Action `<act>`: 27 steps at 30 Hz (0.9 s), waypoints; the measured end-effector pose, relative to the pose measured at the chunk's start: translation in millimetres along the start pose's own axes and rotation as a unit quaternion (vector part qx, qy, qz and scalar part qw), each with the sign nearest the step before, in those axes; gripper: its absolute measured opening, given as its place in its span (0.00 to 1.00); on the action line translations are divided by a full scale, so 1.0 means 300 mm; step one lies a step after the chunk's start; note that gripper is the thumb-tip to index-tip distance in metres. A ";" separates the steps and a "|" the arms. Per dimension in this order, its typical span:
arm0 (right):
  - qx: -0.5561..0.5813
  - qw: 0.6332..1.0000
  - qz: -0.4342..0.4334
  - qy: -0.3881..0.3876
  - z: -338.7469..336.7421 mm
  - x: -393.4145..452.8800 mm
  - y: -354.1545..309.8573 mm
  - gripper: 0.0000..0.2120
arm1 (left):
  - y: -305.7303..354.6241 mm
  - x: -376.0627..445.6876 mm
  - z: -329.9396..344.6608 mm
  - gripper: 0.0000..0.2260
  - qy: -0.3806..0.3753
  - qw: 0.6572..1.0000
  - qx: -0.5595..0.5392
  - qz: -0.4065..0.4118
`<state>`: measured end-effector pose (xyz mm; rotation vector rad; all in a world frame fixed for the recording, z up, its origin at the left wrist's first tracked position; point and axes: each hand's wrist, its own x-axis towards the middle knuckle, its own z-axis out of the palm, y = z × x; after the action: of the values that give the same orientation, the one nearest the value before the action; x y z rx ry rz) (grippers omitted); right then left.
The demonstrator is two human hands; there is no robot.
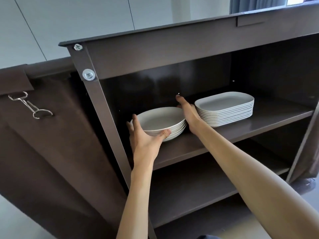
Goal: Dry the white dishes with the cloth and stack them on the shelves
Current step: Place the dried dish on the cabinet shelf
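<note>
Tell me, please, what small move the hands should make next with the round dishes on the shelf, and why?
Probably let go and draw both hands back. The stack of round dishes already rests on the upper shelf, apart from the stack of rectangular plates. The left hand cups its front-left edge and the right hand its right side, so the placing looks finished.

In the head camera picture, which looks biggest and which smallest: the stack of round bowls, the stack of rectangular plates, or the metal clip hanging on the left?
1. Stack of rectangular plates and stack of round bowls: they look about alike. The rectangular stack is taller, but the bowls sit nearer the camera, so I won't rank them.
2. Metal clip: clearly smallest.
</note>
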<state>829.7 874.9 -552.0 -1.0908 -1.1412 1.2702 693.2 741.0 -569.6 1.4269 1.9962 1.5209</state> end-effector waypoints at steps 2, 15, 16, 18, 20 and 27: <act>-0.004 1.000 -0.004 0.005 0.003 0.011 0.005 0.30 | -0.003 0.005 0.004 0.55 -0.007 1.000 0.000 0.005; -0.105 0.991 -0.032 0.079 -0.003 -0.052 -0.038 0.17 | -0.014 -0.006 0.017 0.44 -0.038 0.998 -0.057 0.002; -0.134 0.987 -0.055 0.074 -0.016 -0.084 -0.055 0.16 | -0.002 -0.019 0.017 0.44 -0.037 0.998 -0.058 -0.005; -0.198 0.971 -0.121 0.057 -0.063 -0.148 -0.098 0.11 | 0.034 -0.056 0.029 0.43 0.035 0.998 -0.020 0.049; -0.230 0.954 -0.185 0.056 -0.165 -0.196 -0.148 0.08 | 0.100 -0.112 0.084 0.34 0.157 0.966 -0.064 0.194; -0.163 0.937 -0.158 0.265 -0.601 -0.193 -0.199 0.23 | 0.315 -0.224 0.459 0.37 -0.097 0.973 -0.030 0.208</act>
<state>1017.4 820.7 -516.6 -1.3257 -1.0664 0.4932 871.5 765.8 -570.8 1.9750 1.5911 1.5042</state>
